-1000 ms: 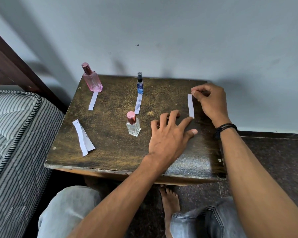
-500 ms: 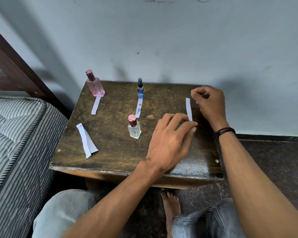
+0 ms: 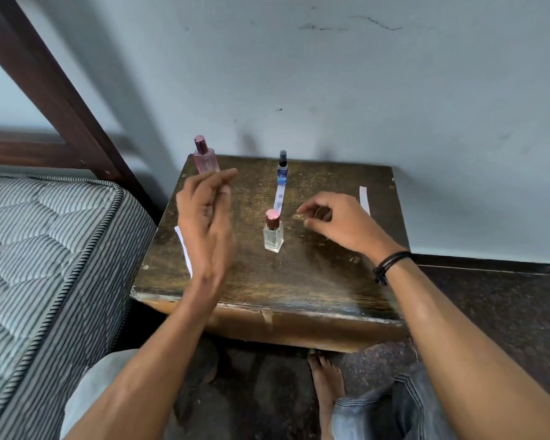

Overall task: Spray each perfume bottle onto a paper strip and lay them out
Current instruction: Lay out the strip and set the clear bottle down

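Observation:
Three perfume bottles stand on a dark wooden table (image 3: 315, 281). A pink bottle (image 3: 205, 157) is at the back left, a slim blue bottle (image 3: 282, 169) at the back middle, and a clear bottle with a pink cap (image 3: 273, 231) nearer the centre. One paper strip (image 3: 279, 196) lies in front of the blue bottle. Another paper strip (image 3: 365, 198) lies at the back right. My left hand (image 3: 205, 223) hovers raised over the table's left side, fingers apart, empty, hiding spare strips (image 3: 184, 249). My right hand (image 3: 337, 222) hovers right of the clear bottle, fingers curled, holding nothing.
A striped mattress (image 3: 45, 265) and a dark wooden bed frame (image 3: 54, 90) stand to the left of the table. A pale wall (image 3: 331, 74) rises right behind it. My knees and a bare foot (image 3: 326, 376) are below the table's front edge.
My right hand let go of the right strip and drew left toward the clear bottle. My left hand lifted off the table and swung to the left side. The camera tilted up.

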`<act>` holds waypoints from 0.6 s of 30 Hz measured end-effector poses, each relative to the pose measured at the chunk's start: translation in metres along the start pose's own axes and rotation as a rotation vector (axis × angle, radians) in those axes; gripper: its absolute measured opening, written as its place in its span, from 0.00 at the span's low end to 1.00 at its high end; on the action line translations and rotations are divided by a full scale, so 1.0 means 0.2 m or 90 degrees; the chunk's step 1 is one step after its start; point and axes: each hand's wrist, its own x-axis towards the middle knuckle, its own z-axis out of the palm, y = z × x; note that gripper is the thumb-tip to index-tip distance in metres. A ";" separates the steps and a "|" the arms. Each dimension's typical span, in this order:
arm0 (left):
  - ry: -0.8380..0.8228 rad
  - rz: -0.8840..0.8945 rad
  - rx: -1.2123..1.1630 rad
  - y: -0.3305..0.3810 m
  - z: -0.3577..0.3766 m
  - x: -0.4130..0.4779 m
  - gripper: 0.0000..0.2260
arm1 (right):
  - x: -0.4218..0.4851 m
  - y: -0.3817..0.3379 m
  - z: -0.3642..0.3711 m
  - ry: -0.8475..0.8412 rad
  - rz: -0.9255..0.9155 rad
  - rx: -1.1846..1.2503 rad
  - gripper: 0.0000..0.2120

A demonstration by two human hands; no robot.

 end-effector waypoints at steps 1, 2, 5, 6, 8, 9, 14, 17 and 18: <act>-0.039 -0.045 -0.019 -0.02 -0.03 0.02 0.12 | 0.00 -0.01 0.01 -0.032 0.003 -0.004 0.10; -0.086 -0.088 -0.025 -0.05 -0.05 0.03 0.13 | 0.00 -0.02 0.02 -0.060 0.010 -0.001 0.11; -0.265 -0.214 0.010 -0.14 -0.08 0.04 0.17 | -0.02 -0.07 0.04 -0.110 0.031 0.017 0.15; -0.323 -0.242 0.025 -0.17 -0.08 0.03 0.18 | -0.03 -0.08 0.06 -0.117 0.037 0.021 0.16; -0.422 -0.261 0.048 -0.21 -0.09 0.00 0.20 | -0.04 -0.11 0.09 -0.123 0.047 0.023 0.19; -0.455 -0.253 0.059 -0.22 -0.09 -0.02 0.21 | -0.04 -0.12 0.11 -0.120 0.049 0.019 0.19; -0.496 -0.200 0.121 -0.22 -0.07 -0.04 0.18 | -0.03 -0.15 0.17 -0.101 0.040 -0.019 0.12; -0.465 -0.199 0.114 -0.22 -0.06 -0.04 0.14 | -0.03 -0.15 0.15 -0.108 0.042 0.011 0.10; -0.456 -0.209 0.103 -0.22 -0.06 -0.03 0.13 | -0.03 -0.15 0.14 -0.110 0.042 0.029 0.09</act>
